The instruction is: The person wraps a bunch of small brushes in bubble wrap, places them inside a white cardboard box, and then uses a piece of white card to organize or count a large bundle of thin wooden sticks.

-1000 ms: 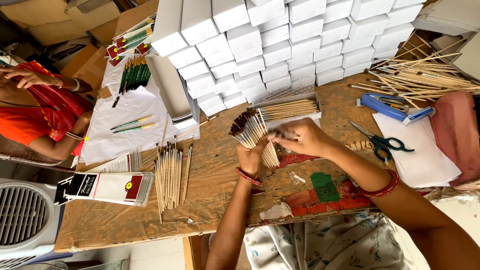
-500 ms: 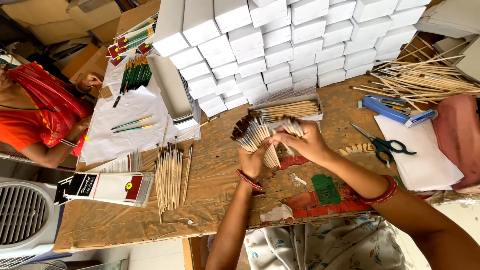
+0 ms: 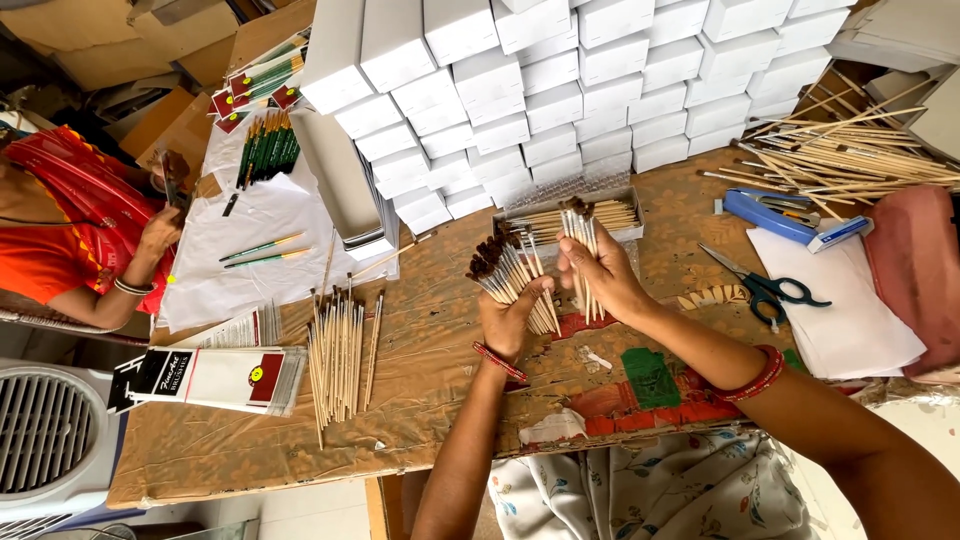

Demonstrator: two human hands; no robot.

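A fanned bundle of paintbrushes is held in the closed grip of the left hand, the dark bristle ends pointing up and away from the person; the lower ends of the handles are covered by the palm and fingers. A smaller bunch of brushes is pinched upright in the closed grip of the right hand, just beside the first bundle, and its handles are partly hidden behind the fingers. Both bundles are held above the surface, in front of a shallow tray of brushes whose contents are partly blocked by the raised bunches. The exact number of brushes in either hand cannot be made out. A loose pile of brushes is laid to the left on the surface. Stacked white boxes are cut off by the top edge. Scissors are seen to the right. A second person is only partly shown at the left edge.
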